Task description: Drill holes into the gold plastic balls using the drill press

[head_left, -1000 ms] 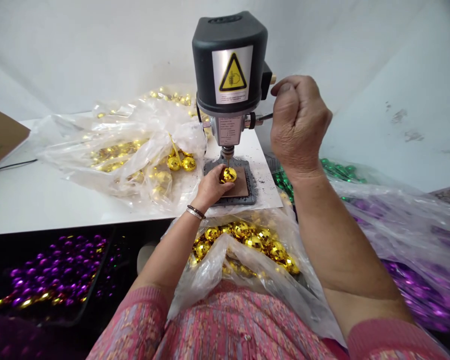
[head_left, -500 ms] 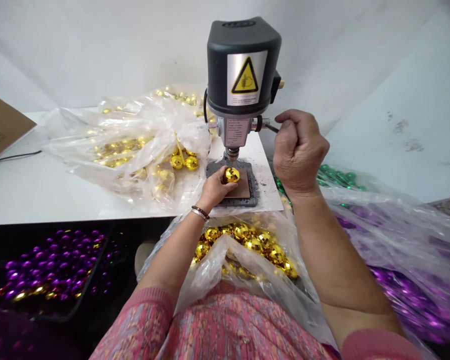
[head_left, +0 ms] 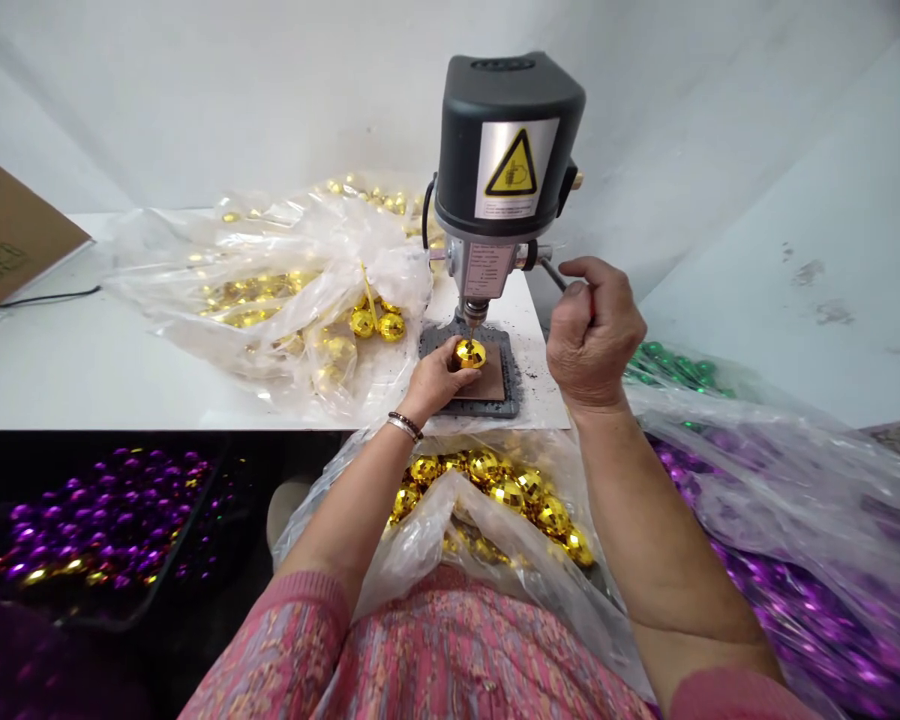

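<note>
My left hand point(head_left: 441, 378) grips a gold mirrored ball point(head_left: 471, 353) between thumb and fingers. The ball rests over a brown board point(head_left: 487, 382) on the dark base point(head_left: 508, 400) of a small drill press point(head_left: 511, 150). Right above the ball is the drill bit; it seems to touch the top, though I cannot tell how deep it goes. My right hand point(head_left: 596, 330) is closed around the feed lever point(head_left: 555, 275) at the drill's right side.
Clear plastic bags point(head_left: 270, 240) of gold balls lie left of the drill on the white table point(head_left: 120, 380). More gold balls point(head_left: 506, 490) sit in a bag on my lap. Purple beads point(head_left: 112, 510) fill a dark bin. A cardboard box point(head_left: 22, 240) stands far left; green beads point(head_left: 675, 368) are at right.
My right hand has come down a little with the lever, and the chuck sits closer to the ball. The whole view has shifted slightly; my left hand keeps its grip.
</note>
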Motion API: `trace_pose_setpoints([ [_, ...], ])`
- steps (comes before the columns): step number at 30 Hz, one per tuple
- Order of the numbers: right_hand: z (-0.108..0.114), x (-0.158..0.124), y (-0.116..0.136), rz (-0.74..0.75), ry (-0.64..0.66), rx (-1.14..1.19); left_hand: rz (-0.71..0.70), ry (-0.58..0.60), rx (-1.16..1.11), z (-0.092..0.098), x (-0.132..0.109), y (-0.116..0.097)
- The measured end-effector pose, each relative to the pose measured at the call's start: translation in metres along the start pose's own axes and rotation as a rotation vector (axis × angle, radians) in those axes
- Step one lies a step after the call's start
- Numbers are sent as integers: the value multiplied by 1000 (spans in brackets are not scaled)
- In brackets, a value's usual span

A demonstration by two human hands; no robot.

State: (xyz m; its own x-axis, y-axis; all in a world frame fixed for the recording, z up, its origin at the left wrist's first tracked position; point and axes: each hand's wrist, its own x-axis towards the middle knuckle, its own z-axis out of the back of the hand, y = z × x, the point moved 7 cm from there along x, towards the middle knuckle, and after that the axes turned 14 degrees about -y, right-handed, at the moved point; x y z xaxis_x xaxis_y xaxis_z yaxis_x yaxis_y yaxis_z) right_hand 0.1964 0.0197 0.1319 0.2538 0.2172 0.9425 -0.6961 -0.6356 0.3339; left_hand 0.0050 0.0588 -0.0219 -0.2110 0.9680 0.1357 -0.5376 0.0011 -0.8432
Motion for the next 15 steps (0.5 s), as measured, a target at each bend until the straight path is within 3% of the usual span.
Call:
trace_pose_setpoints([
  [15,2,-24,0,124,-47,-78,7,3,-6,2,-3,-3],
])
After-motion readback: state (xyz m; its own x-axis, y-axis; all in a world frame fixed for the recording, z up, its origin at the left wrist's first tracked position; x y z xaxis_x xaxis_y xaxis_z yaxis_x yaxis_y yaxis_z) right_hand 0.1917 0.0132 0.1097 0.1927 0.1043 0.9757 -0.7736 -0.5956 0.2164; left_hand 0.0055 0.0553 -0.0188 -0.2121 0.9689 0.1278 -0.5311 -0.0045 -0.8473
